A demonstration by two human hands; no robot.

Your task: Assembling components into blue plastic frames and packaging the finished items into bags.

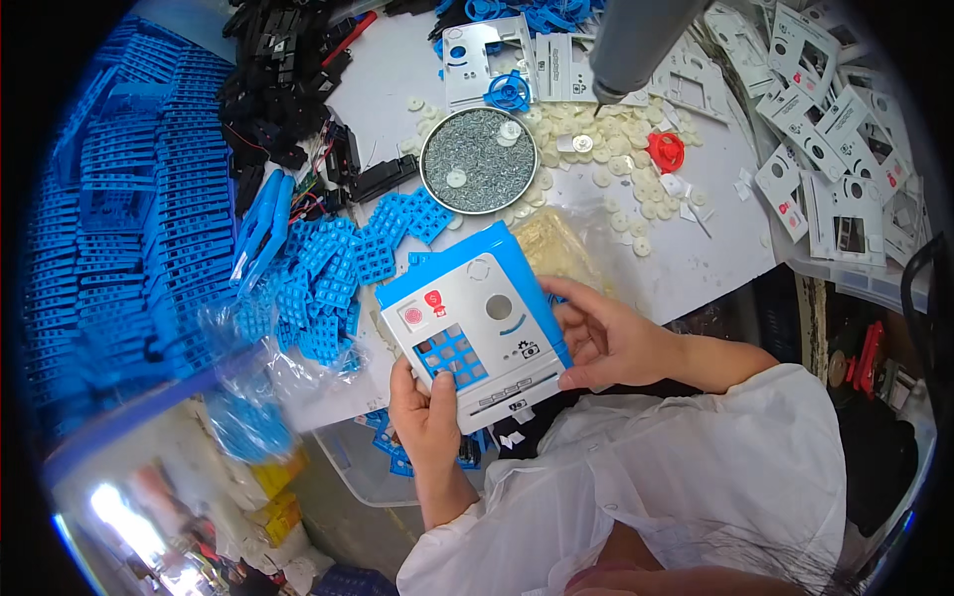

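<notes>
Both hands hold a white-and-blue plastic toy panel (475,328) above the near edge of the table, its printed white face turned up. It has a round hole, a curved blue mark, a narrow slot and a window with a blue grid behind it. My left hand (427,412) grips the lower left edge, thumb on the face near the grid. On the other side my right hand (606,343) closes on the blue right edge, thumb near the lower corner. Just beyond the panel lie several blue grid pieces (333,263).
A round tin (427,159) of small screws stands past the panel, beside scattered cream discs (616,149). A grey screwdriver (636,45) hangs overhead. Stacked blue parts (149,199) and black parts (273,79) fill the left; white printed panels (845,129) pile at right.
</notes>
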